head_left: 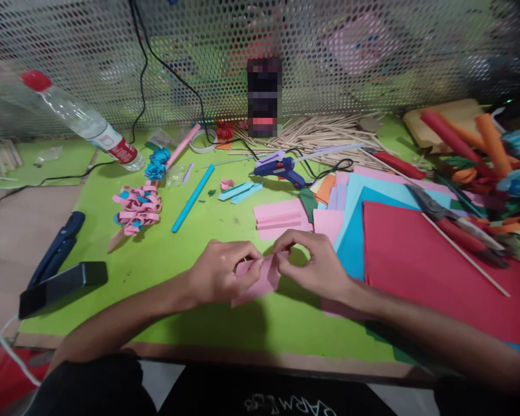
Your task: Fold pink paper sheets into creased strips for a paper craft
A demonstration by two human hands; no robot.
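Between my two hands, a small sheet of pink paper [266,281] is held just above the green tabletop. My left hand [225,270] pinches its upper edge on the left side. Thumb and forefinger of my right hand [309,263] pinch the same edge at the right. Along that edge the paper looks slightly curled or folded. Just beyond my hands lies another pink piece [281,218] with folded strips on it. Further off, a blue glue gun [281,169] rests on its side, and a blue paper tube [193,198] lies to the left.
Stacked coloured sheets [420,254] with pliers [463,231] and a stick on top fill the right. At left are a bottle [108,138], a pink-and-blue paper flower piece [139,209], a stapler [58,248] and a black box [63,289]. Wooden sticks [329,132] line the back by a perforated panel.
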